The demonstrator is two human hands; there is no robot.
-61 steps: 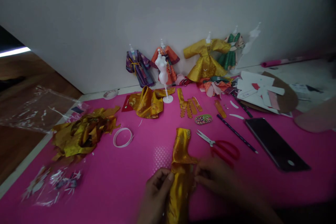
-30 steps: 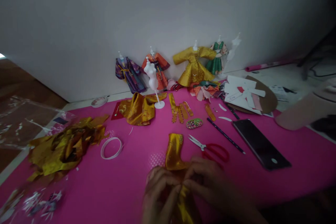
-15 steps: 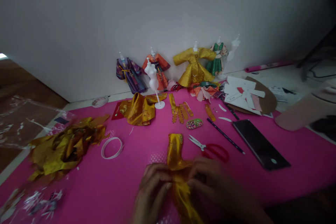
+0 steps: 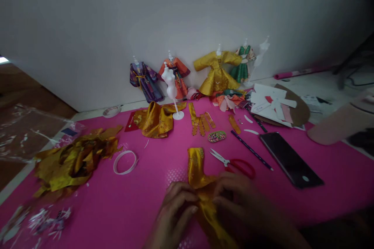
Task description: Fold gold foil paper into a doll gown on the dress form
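A strip of shiny gold fabric lies on the pink mat near the front edge. My left hand pinches its left side, fingers closed on the cloth. My right hand grips the same piece from the right, fingers curled over it. Both hands are slightly blurred. Red-handled scissors lie just beyond my right hand.
A heap of gold scraps, a white tape ring, a white mannequin stand, a folded gold garment, gold cut pieces, a pencil, a dark phone and paper patterns lie around. Dressed mini mannequins line the wall.
Both hands have worked along the gold fabric, gathering and twisting its lower part. The view shifted slightly. Everything else on the mat has stayed put.
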